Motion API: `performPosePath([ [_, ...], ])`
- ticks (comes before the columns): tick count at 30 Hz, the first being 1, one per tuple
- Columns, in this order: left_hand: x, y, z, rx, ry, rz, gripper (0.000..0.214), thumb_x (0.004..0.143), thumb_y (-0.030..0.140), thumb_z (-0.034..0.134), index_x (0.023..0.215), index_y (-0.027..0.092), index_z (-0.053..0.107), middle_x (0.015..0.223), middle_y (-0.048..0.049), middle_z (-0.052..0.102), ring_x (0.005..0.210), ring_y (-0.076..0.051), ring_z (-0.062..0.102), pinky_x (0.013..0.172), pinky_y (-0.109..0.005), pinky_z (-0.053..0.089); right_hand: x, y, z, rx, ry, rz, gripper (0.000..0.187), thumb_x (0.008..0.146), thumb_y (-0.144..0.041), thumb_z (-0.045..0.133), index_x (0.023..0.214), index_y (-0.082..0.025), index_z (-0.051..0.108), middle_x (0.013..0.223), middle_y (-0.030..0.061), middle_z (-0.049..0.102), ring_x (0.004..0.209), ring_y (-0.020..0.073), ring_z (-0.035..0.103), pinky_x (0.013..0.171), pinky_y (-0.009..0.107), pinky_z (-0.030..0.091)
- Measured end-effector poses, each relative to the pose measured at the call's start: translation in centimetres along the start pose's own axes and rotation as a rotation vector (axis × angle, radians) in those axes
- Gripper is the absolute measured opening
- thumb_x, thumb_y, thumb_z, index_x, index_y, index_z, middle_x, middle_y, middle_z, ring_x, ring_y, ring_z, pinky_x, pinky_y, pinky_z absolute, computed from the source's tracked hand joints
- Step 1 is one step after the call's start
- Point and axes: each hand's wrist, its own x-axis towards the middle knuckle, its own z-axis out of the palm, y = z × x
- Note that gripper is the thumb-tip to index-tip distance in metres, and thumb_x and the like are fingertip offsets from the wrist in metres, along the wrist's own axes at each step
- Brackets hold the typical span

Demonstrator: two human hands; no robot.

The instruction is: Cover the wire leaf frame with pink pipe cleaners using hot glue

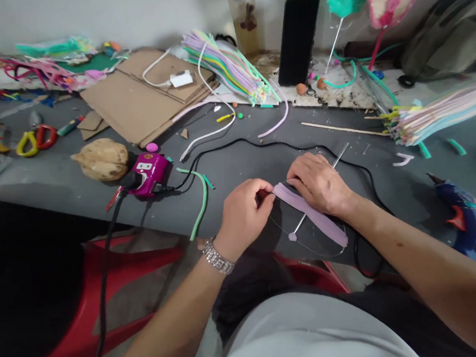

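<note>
The left hand [244, 217] and right hand [318, 185] were shut tight on a purple strip [312, 213], which could slip off the thin stick [339, 158] if one hand let go.

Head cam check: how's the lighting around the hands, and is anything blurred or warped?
Head view: soft, even light without harsh glare, with only faint shadows under the left hand and right hand. The lilac strip looks sharp. Wide-angle distortion curves the grey mat and stretches the glue gun.
</note>
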Motion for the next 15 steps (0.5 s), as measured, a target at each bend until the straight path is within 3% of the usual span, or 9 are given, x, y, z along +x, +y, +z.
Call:
performPosePath([
  [5, 0.77, 0.4, -0.5, -0.277, -0.07, -0.113, 0.009, 0.09, 0.026, 0.064, 0.092, 0.018, 0.068, 0.07, -0.0002, 0.072, 0.065, -0.014, 0.067, 0.064, -0.027, 0.049, 0.04, 0.14, -0.1, 0.085, 0.017, 0.026, 0.017, 0.102, -0.022, 0.045, 0.088, -0.02, 0.056, 0.085, 0.0074, 0.064, 0.081, 0.0235, 0.054, 0.075, 0.037, 0.033],
  [15, 1.04, 0.8, -0.2, -0.213, -0.081, -0.132, 0.007, 0.088, 0.023, 0.064, 0.083, 0.019, 0.066, 0.069, -0.0012, 0.073, 0.061, -0.014, 0.066, 0.058, -0.023, 0.047, 0.23, 0.2, -0.8, 0.35, -0.057, 0.102, 0.017, 0.097, -0.017, 0.052, 0.088, -0.019, 0.065, 0.087, 0.0044, 0.069, 0.081, 0.0182, 0.06, 0.078, 0.032, 0.039],
])
